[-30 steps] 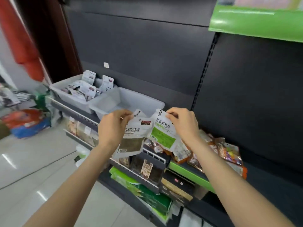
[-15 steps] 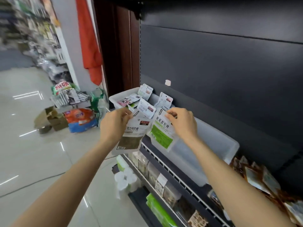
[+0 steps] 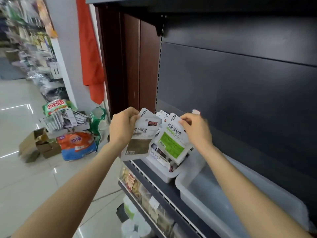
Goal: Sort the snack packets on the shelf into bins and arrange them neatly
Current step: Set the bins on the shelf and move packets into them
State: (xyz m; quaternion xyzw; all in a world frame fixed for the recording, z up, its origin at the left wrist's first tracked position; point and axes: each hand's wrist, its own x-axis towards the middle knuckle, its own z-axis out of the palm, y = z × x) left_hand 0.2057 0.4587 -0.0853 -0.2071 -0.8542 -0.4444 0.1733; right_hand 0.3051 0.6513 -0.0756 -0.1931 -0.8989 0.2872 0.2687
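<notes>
My left hand (image 3: 122, 127) grips the top of a white snack packet with a brown panel (image 3: 140, 141). My right hand (image 3: 197, 130) pinches the top corner of a white packet with a green label (image 3: 172, 143). Both packets hang over the far-left translucent bin (image 3: 165, 174), which holds several white packets. A second translucent bin (image 3: 214, 201) stands to its right on the dark shelf (image 3: 164, 191), and I see nothing inside it.
The dark back panel (image 3: 240, 100) rises behind the bins. More packets fill the lower shelf (image 3: 145, 201). On the floor to the left lie cardboard boxes (image 3: 36, 145), an orange-blue bag (image 3: 77, 146) and a low stand of goods. A red cloth (image 3: 91, 54) hangs by the brown post.
The view has swung left along the shelf. Both hands have carried their packets from in front of the second bin to above the far-left bin.
</notes>
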